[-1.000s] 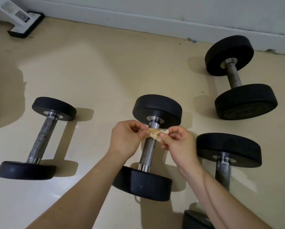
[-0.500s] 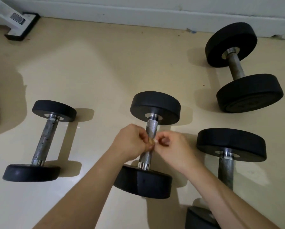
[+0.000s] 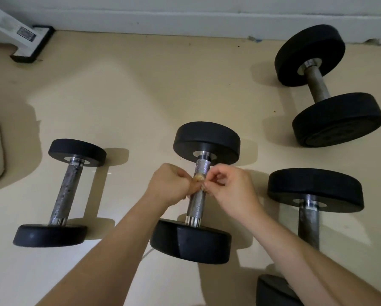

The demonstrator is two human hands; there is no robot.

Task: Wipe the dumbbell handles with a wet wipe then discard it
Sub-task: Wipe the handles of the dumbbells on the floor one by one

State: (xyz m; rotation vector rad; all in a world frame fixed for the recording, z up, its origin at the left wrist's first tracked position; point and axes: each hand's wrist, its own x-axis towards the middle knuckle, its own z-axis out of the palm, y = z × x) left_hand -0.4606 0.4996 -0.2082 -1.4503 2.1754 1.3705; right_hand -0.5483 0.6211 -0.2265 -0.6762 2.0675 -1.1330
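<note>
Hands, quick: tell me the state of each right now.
Left hand: closed, pinching the wet wipe.
Right hand: closed, pinching the same wipe.

Only one cam here, wide-angle, strapped on the person's head. It's looking forward and steeply down at the floor point(image 3: 130, 96), facing the baseboard point(image 3: 185, 21) that runs along the top edge. Pretty close in: both forearms come up from the bottom edge, and the left hand point(image 3: 169, 186) and right hand point(image 3: 231, 191) pinching the wet wipe point(image 3: 198, 178) sit about dead center. Nearest dumbbell point(image 3: 313, 191) gets cut off bottom right, and the edges look a bit lens-bent, I think.
</note>
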